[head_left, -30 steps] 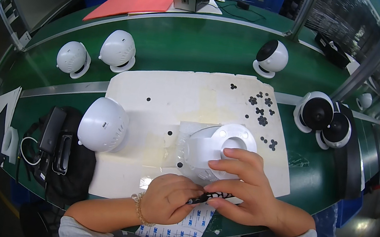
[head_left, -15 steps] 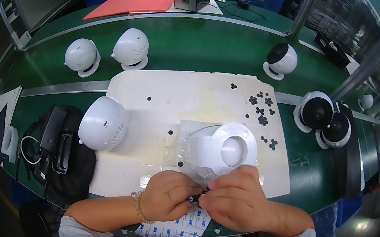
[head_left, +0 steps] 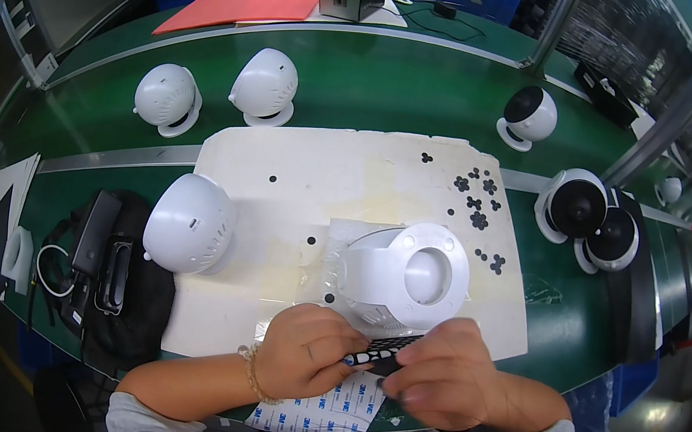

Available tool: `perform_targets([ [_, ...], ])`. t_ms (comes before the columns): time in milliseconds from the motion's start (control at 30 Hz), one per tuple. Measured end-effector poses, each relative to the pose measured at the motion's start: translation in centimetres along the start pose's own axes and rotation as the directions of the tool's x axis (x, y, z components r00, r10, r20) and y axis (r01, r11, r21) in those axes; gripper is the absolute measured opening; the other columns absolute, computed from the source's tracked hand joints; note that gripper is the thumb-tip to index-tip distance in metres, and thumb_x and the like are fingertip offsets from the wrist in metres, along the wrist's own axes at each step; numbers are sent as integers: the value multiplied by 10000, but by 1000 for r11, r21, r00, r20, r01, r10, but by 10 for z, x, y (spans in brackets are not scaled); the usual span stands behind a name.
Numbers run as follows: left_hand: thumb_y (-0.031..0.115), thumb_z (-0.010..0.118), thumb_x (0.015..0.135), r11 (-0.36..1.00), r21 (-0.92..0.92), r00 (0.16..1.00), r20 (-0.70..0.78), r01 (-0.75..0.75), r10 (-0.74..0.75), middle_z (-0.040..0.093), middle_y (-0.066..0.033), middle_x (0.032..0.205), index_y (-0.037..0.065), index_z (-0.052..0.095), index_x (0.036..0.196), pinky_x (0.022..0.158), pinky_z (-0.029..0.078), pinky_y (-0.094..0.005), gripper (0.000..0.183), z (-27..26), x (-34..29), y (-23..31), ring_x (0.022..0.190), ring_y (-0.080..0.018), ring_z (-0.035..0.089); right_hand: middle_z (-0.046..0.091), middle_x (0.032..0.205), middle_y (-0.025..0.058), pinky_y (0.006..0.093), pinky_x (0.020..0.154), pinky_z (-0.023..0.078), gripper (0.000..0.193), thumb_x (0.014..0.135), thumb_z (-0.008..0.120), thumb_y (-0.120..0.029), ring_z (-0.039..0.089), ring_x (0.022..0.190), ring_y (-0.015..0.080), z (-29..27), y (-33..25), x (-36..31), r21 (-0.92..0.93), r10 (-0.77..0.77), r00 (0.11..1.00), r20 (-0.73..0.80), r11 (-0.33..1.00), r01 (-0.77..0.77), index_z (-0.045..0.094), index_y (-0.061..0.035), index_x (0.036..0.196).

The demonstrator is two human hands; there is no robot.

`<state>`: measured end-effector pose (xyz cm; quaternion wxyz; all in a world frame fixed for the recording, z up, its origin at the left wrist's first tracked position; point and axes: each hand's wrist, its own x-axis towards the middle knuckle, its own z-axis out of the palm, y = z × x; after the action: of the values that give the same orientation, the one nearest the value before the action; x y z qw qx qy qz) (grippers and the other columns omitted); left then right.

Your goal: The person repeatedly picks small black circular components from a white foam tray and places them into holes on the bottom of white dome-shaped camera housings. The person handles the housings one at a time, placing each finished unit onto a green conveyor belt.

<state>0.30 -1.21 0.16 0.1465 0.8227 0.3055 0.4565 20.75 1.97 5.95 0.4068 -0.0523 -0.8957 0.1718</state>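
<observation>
"Nearest entry?"

"One white paper sheet with blue print [head_left: 322, 413], at the near edge, just below my left hand [head_left: 305, 351]."

"Item in hand?"

"One thin black strip with white spots [head_left: 378, 351]. Its left end sits between my left thumb and fingers, drawn narrow in a pinch; the strip slants up and right, in front of the fingertips."

"And your right hand [head_left: 452, 376]?"

"Fingers bunched at the strip's right end, blurred on my remote feed; I cannot tell whether they grip it."

"Just beyond?"

"One white plastic housing with a round recess in its ring-shaped base [head_left: 386, 278], lying tilted on a worn cream-white board [head_left: 302, 149]. To its left, one smooth white plastic globe [head_left: 191, 222]. To its right and farther off, small black discs in clusters [head_left: 479, 221]."

"Farther off?"

"Right: two white globes with black round faces [head_left: 575, 207], side by side. Beyond the board, left: two white globes on round feet [head_left: 266, 81]. Farthest: one coral-red flat sheet [head_left: 244, 5], with one grey metal box [head_left: 342, 3] at its right end."
</observation>
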Motion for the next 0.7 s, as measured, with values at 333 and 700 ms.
perform_targets([
  [333, 167, 700, 615, 999, 4, 996, 74, 46, -46, 596, -53, 790, 60, 599, 794, 571, 434, -315, 232, -7, 1, 0, 671, -215, 562, 527, 1004, 121, 288, 589, 457, 263, 721, 590, 12, 557, 830, 230, 2, -5, 7, 183, -63, 995, 81, 982, 47, 583, -78, 968],
  [700, 292, 685, 663, 949, 311, 997, 73, -57, 36, 551, -30, 1164, 143, 604, 739, 909, 266, -451, 185, -3, 7, 8, 1096, -220, 447, 349, 1187, 143, 257, 755, 433, 670, 784, 486, 123, 519, 845, 126, -29, 51, 4, 578, 662, 729, -174, 668, -469, 159, -80, 1333],
])
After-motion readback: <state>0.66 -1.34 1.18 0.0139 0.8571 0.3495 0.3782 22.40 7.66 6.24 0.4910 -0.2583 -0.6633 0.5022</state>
